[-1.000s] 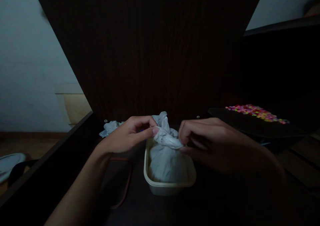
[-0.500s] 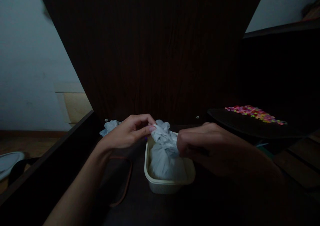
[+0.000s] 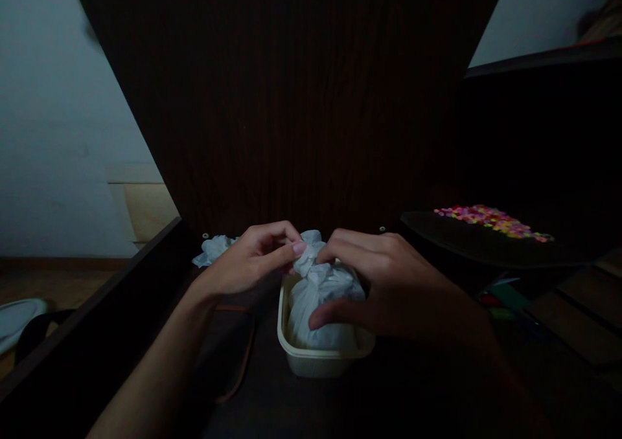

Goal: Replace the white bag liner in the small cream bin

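Observation:
A bulging white plastic bag [image 3: 315, 303], gathered and twisted at its top, sits inside a cream-coloured rectangular container [image 3: 321, 361]. My left hand [image 3: 262, 254] pinches the gathered top of the bag between thumb and fingers. On the bag's right side is my right hand [image 3: 379, 277], its thumb and fingers spread apart around the bunched neck, fingertips touching the plastic. What the bag contains is hidden.
Behind the left hand lies a crumpled plastic bag [image 3: 214, 250]. A brown-rimmed dark flat object [image 3: 228, 348] is left of the container. Pink and yellow beads or small pieces [image 3: 490, 222] cover a dark pouch-like item at right. A dark wooden panel [image 3: 301, 102] rises behind.
My right hand has opened from a closed grip and spread its thumb and fingers over the bag. My left hand keeps its pinch in nearly the same place.

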Demonstrator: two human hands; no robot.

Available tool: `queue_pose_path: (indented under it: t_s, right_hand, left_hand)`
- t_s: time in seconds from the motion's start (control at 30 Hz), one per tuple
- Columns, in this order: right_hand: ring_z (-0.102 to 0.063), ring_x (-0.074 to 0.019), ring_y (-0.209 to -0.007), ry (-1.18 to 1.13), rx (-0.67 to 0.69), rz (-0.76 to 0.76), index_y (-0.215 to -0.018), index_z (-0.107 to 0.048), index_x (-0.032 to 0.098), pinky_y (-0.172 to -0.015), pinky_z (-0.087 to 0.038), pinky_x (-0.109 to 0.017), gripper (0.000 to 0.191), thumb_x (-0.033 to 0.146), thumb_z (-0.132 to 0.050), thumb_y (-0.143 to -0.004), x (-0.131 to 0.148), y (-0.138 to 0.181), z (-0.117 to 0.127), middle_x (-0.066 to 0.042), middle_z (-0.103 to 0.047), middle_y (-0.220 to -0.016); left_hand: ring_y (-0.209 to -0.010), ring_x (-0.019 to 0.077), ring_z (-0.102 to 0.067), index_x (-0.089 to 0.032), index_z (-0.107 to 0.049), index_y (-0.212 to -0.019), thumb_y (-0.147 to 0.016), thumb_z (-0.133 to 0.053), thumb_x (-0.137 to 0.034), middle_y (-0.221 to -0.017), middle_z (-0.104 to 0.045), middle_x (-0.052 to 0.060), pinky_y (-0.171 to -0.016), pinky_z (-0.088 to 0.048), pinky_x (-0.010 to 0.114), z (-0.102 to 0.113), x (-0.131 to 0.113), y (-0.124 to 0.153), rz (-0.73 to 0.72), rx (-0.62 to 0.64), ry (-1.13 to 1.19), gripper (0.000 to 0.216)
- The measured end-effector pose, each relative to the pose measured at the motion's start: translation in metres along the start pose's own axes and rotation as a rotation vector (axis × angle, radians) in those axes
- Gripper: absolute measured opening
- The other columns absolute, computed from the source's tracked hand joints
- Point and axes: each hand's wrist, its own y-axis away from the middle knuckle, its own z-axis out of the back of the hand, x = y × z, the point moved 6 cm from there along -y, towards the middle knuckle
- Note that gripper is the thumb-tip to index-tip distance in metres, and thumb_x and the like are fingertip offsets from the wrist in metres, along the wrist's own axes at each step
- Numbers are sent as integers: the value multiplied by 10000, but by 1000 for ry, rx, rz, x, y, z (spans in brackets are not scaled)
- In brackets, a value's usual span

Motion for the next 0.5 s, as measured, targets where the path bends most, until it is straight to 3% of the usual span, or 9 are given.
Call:
queue_pose_path:
  t_s: [0.1, 0.17, 0.5]
  right_hand:
    - [-636, -161, -771, 79, 73, -32, -1046, -661, 208, -653, -369, -272, 155, 261, -680, -902, -6, 1, -7, -32, -700, -960]
    - [-623, -148, -760, 67, 75, -38, -1000, -657, 205, -658, -371, -261, 141, 139, -614, -882, -13, 2, -5, -21, -696, -924]
    - [-562, -117, -647, -270, -7, 89, -748, -645, 168, -590, -383, -236, 113, 78, -591, -789, -29, 1, 20, -7, -640, -730]
  left_hand:
    - [-645, 114, -554, -143, -645, -850, -928, -666, -395, -699, -616, -1, -602, -442, 214, 0, 2, 0, -4, 33, 19, 265]
    - [-667, 120, -559, -141, -645, -862, -939, -651, -388, -721, -620, 7, -619, -451, 220, 0, 4, 0, -25, 59, 3, 259]
    - [-718, 133, -564, -151, -657, -849, -969, -576, -330, -771, -631, 14, -664, -450, 218, 9, 16, -6, -120, 84, -257, 231]
